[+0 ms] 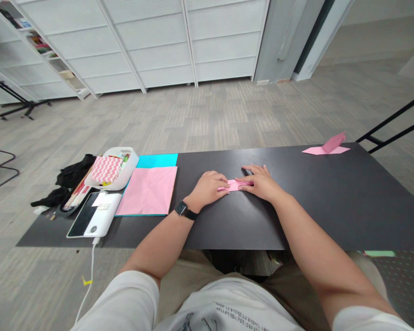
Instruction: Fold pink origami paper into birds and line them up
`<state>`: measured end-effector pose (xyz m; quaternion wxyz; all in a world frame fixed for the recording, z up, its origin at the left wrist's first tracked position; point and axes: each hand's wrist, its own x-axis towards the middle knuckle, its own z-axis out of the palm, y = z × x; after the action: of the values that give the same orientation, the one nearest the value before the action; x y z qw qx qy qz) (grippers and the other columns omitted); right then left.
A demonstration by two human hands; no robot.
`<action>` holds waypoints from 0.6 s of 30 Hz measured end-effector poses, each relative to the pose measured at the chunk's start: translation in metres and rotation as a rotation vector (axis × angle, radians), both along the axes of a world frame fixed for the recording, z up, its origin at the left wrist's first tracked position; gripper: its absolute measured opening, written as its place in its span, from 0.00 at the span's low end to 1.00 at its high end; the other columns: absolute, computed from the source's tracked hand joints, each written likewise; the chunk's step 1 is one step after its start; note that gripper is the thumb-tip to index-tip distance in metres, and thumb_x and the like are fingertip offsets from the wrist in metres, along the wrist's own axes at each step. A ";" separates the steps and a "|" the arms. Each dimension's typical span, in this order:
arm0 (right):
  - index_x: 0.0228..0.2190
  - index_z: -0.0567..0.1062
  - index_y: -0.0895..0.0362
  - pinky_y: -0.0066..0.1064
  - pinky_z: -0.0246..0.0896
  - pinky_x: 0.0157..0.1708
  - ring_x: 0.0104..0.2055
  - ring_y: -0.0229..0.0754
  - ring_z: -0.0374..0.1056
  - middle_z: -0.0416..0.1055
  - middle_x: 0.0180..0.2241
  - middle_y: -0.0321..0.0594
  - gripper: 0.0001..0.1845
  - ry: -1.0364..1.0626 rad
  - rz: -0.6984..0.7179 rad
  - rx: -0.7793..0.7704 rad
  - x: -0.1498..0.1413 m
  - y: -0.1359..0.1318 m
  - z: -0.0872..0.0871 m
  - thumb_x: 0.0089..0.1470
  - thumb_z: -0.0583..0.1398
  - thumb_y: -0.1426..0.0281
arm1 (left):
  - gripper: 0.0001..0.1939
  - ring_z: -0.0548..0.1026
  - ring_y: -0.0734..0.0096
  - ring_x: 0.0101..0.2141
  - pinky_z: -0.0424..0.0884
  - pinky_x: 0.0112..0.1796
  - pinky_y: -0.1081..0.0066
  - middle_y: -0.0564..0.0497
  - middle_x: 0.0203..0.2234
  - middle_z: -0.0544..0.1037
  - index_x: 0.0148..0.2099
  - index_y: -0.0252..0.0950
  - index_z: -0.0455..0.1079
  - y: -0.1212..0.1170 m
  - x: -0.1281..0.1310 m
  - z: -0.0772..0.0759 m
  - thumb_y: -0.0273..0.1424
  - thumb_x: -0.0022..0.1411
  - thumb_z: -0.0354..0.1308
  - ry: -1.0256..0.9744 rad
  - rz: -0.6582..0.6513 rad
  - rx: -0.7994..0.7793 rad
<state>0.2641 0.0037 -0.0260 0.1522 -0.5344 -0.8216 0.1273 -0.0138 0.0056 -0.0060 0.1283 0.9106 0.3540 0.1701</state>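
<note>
A narrow strip of folded pink paper [233, 185] lies on the dark table in front of me, its middle showing between my hands. My left hand [210, 187], with a black watch at the wrist, is closed over the strip's left end, thumb and fingertips pressing it down. At the right end, my right hand [260, 182] holds the paper under its thumb and a finger, while the other fingers reach outward over the table. Both hands cover the strip's ends, so its exact folds are hidden.
Left of my hands, pink sheets [148, 191] lie on a blue sheet [158, 160]. Beyond are a white basket [128, 172], a phone with a white power bank [104, 214] and cable, and black cloth [74, 174]. A folded pink paper shape [326, 149] stands at the far right.
</note>
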 end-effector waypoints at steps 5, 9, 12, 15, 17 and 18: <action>0.53 0.84 0.33 0.77 0.39 0.71 0.73 0.67 0.57 0.68 0.69 0.40 0.19 0.008 0.012 0.002 0.000 -0.001 0.001 0.59 0.71 0.58 | 0.11 0.79 0.59 0.49 0.69 0.54 0.57 0.50 0.49 0.85 0.49 0.46 0.85 0.001 -0.001 -0.002 0.39 0.73 0.63 0.019 -0.025 -0.017; 0.51 0.86 0.37 0.77 0.38 0.72 0.72 0.64 0.59 0.69 0.68 0.41 0.15 0.048 0.019 0.020 -0.002 -0.002 0.003 0.64 0.66 0.57 | 0.12 0.79 0.60 0.48 0.70 0.52 0.58 0.50 0.48 0.86 0.48 0.45 0.85 -0.001 0.001 0.001 0.36 0.74 0.59 0.025 -0.032 0.000; 0.49 0.86 0.40 0.76 0.40 0.71 0.69 0.61 0.64 0.72 0.64 0.43 0.14 0.073 -0.017 0.047 -0.007 -0.001 0.004 0.67 0.63 0.58 | 0.13 0.79 0.60 0.46 0.70 0.52 0.58 0.51 0.46 0.86 0.46 0.43 0.85 -0.002 0.003 0.004 0.33 0.73 0.57 0.020 -0.029 0.012; 0.47 0.87 0.41 0.76 0.41 0.71 0.66 0.60 0.66 0.74 0.61 0.43 0.13 0.081 -0.028 0.059 -0.014 0.001 0.003 0.66 0.63 0.59 | 0.13 0.79 0.61 0.45 0.70 0.52 0.58 0.50 0.44 0.86 0.45 0.43 0.84 -0.004 0.005 0.007 0.32 0.72 0.57 0.030 -0.021 0.014; 0.45 0.87 0.41 0.76 0.41 0.71 0.65 0.59 0.66 0.75 0.60 0.43 0.11 0.094 -0.021 0.060 -0.017 0.002 0.001 0.65 0.64 0.60 | 0.13 0.79 0.61 0.45 0.70 0.51 0.58 0.49 0.43 0.86 0.44 0.43 0.84 -0.005 0.006 0.008 0.31 0.72 0.56 0.039 -0.011 0.014; 0.44 0.87 0.42 0.76 0.40 0.70 0.65 0.59 0.66 0.75 0.59 0.43 0.11 0.103 -0.020 0.060 -0.018 0.003 0.000 0.65 0.64 0.61 | 0.13 0.79 0.60 0.45 0.70 0.51 0.58 0.49 0.43 0.85 0.44 0.43 0.84 -0.005 0.007 0.008 0.31 0.72 0.56 0.041 -0.006 0.015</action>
<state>0.2462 0.0062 -0.0257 0.2115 -0.5307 -0.8107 0.1283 -0.0072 0.0006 0.0020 0.1148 0.9159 0.3527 0.1537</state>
